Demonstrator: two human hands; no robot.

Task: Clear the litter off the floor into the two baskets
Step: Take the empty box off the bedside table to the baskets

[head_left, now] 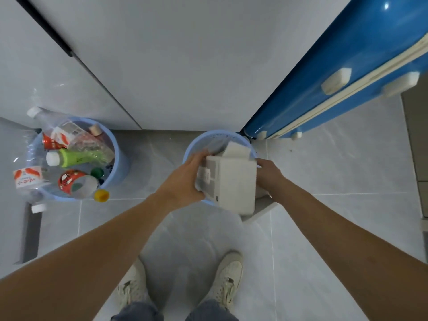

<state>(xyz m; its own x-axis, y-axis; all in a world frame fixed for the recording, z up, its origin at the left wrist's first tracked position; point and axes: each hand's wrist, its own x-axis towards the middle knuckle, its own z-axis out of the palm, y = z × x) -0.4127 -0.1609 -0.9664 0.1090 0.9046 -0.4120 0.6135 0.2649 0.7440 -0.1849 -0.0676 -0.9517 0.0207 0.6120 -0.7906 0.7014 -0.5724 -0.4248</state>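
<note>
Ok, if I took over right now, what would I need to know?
Left hand and right hand both grip a white box, held over the right basket, which already has another white box in it.
The left basket is full of bottles and cartons.
Done: most litter binned.
Left: drop the box in; pick up the yellow cap and white cap from the floor.

Grey tile floor (335, 172), pale grout lines. Grey-white wall panels (180, 66) ahead, dark seam strip (46, 28) upper left. Glossy blue cabinet (347, 66) right, cream handles (336, 80).
</note>
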